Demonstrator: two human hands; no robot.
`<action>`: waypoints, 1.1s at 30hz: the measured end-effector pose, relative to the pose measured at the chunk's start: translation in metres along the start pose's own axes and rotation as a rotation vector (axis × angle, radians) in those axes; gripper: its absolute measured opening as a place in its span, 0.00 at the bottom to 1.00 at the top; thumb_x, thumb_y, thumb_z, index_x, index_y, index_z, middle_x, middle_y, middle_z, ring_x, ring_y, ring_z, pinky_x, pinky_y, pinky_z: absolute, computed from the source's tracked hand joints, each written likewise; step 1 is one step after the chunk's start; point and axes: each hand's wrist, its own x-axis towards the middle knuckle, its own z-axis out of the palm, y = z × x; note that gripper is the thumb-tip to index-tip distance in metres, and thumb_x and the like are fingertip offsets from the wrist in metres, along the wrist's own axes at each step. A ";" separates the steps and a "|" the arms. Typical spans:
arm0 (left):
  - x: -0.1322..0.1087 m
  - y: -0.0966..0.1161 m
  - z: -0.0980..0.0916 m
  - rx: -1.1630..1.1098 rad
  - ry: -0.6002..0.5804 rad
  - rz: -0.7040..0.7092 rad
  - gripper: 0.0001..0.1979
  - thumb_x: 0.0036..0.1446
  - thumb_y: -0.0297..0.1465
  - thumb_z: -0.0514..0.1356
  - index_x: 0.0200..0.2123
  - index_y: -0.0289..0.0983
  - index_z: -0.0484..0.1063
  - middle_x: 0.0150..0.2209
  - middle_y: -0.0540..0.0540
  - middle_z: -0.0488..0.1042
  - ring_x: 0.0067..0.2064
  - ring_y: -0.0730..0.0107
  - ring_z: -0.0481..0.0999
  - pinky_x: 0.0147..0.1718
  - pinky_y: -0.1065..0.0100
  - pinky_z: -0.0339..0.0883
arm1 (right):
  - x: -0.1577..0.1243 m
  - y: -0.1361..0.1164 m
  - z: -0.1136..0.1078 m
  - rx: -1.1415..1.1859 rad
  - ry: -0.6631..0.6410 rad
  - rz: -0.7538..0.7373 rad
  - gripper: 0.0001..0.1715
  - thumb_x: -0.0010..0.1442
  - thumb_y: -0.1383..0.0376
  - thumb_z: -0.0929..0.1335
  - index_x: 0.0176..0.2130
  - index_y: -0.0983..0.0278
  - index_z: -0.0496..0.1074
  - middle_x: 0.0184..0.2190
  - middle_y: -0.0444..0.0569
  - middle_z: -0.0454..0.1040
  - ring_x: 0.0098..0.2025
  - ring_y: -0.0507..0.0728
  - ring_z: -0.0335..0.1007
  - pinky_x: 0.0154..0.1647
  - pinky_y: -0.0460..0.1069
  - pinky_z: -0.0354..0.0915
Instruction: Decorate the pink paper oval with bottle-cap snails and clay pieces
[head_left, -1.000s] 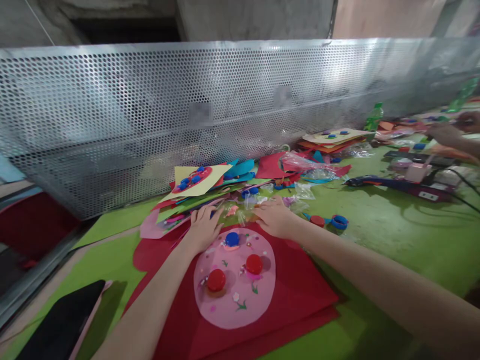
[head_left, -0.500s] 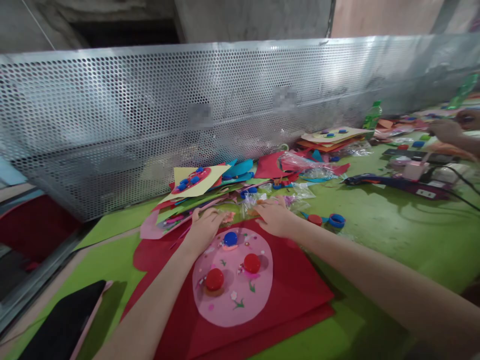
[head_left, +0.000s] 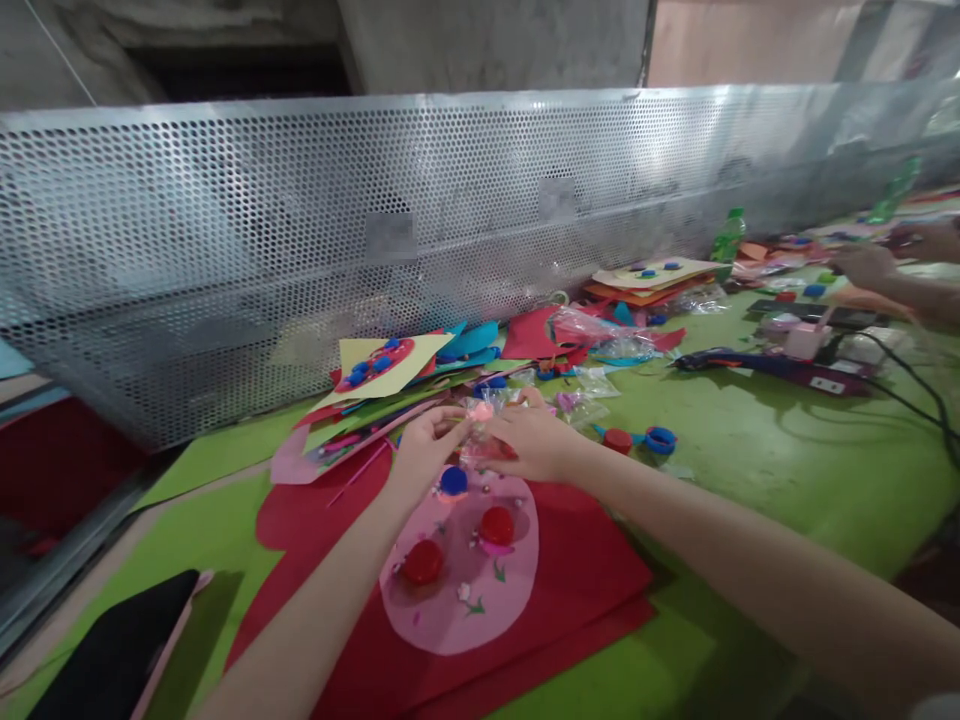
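My left hand (head_left: 426, 445) and my right hand (head_left: 536, 440) meet above the far edge of a pink paper oval (head_left: 461, 625). Between them is a small clear plastic bag (head_left: 474, 452), with a pale pink-orange piece (head_left: 480, 411) at its top by my left fingertips. Both hands have their fingers closed at the bag; the exact grip is partly hidden. Red paper (head_left: 585, 560) lies beneath the oval. Stuck on the oval are a blue bottle cap (head_left: 453, 481), two red bottle caps (head_left: 497, 525), and small flower and leaf bits.
Left of my arm lies a black phone-like slab (head_left: 112, 640). Craft papers (head_left: 397, 370) pile up against the perforated metal screen (head_left: 300, 230). At right are a blue ring-shaped cap (head_left: 661, 440), a dark corded tool (head_left: 772, 370), a green bottle (head_left: 727, 240) and another person's hands (head_left: 870, 265).
My right hand has lifted the plastic bag off the table toward me. My left hand has moved right with the pink-orange piece, to the bag. The view has shifted slightly.
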 end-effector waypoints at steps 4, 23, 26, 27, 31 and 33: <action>-0.004 0.006 0.004 -0.080 0.026 -0.040 0.09 0.59 0.32 0.56 0.40 0.32 0.67 0.31 0.50 0.70 0.26 0.77 0.70 0.23 0.73 0.67 | 0.000 -0.002 -0.001 0.007 -0.007 -0.025 0.22 0.58 0.50 0.62 0.33 0.66 0.68 0.28 0.51 0.73 0.30 0.56 0.65 0.45 0.55 0.46; -0.017 0.018 0.020 0.048 -0.072 0.086 0.11 0.60 0.36 0.53 0.33 0.33 0.64 0.23 0.54 0.66 0.22 0.77 0.68 0.19 0.75 0.60 | 0.001 0.008 0.012 0.395 0.252 0.108 0.09 0.58 0.72 0.60 0.28 0.63 0.63 0.23 0.43 0.72 0.25 0.51 0.64 0.38 0.48 0.54; -0.023 0.026 0.023 0.099 -0.134 0.151 0.13 0.61 0.38 0.50 0.29 0.36 0.62 0.24 0.53 0.68 0.24 0.75 0.68 0.22 0.73 0.61 | 0.001 0.006 0.012 0.458 0.248 0.046 0.10 0.60 0.73 0.58 0.28 0.62 0.61 0.21 0.41 0.71 0.25 0.50 0.65 0.35 0.46 0.55; -0.024 0.027 0.023 0.117 -0.143 0.172 0.13 0.61 0.38 0.49 0.28 0.37 0.61 0.24 0.53 0.68 0.25 0.74 0.68 0.23 0.73 0.61 | 0.001 0.005 0.011 0.472 0.245 0.029 0.11 0.60 0.73 0.58 0.27 0.62 0.60 0.21 0.41 0.70 0.24 0.50 0.64 0.34 0.46 0.56; -0.025 0.029 0.020 0.183 -0.140 0.214 0.12 0.61 0.33 0.45 0.28 0.38 0.62 0.25 0.52 0.68 0.26 0.73 0.68 0.26 0.72 0.61 | 0.002 0.003 0.010 0.475 0.270 0.021 0.13 0.61 0.70 0.56 0.25 0.61 0.57 0.20 0.41 0.67 0.23 0.50 0.61 0.31 0.46 0.55; -0.024 0.030 0.018 0.217 -0.146 0.208 0.12 0.61 0.31 0.46 0.27 0.37 0.64 0.24 0.52 0.68 0.24 0.74 0.67 0.24 0.72 0.60 | 0.002 0.002 0.011 0.456 0.288 0.029 0.14 0.61 0.69 0.57 0.24 0.61 0.56 0.20 0.41 0.64 0.22 0.50 0.58 0.32 0.47 0.53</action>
